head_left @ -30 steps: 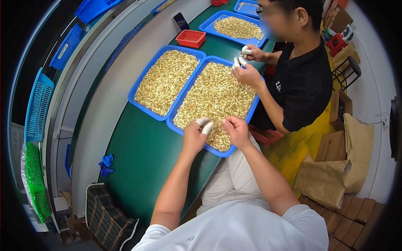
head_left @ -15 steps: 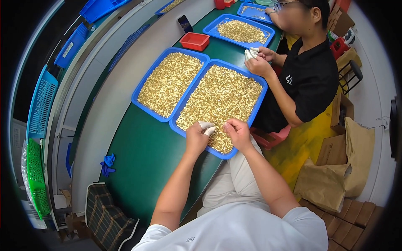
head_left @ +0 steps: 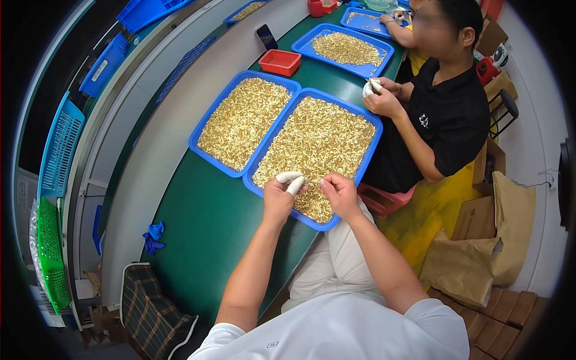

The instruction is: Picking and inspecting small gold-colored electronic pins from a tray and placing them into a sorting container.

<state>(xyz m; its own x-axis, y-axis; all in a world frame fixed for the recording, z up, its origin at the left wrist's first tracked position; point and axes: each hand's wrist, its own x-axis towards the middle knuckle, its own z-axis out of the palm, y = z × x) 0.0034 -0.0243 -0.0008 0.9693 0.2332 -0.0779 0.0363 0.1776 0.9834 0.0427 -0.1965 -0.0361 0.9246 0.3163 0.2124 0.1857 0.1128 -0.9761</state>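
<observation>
Head: left hand (head_left: 280,195) and right hand (head_left: 342,195) hover over blue tray (head_left: 323,226).

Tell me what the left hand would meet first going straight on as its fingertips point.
Probably the right hand, fingertips just across a narrow gap; depth is unclear, so the golden pieces below might come first.

Crumpled blue gloves (head_left: 155,230) on green tabletop (head_left: 201,222); phone (head_left: 266,37) propped upright; brown paper bag (head_left: 459,261) at right.
</observation>
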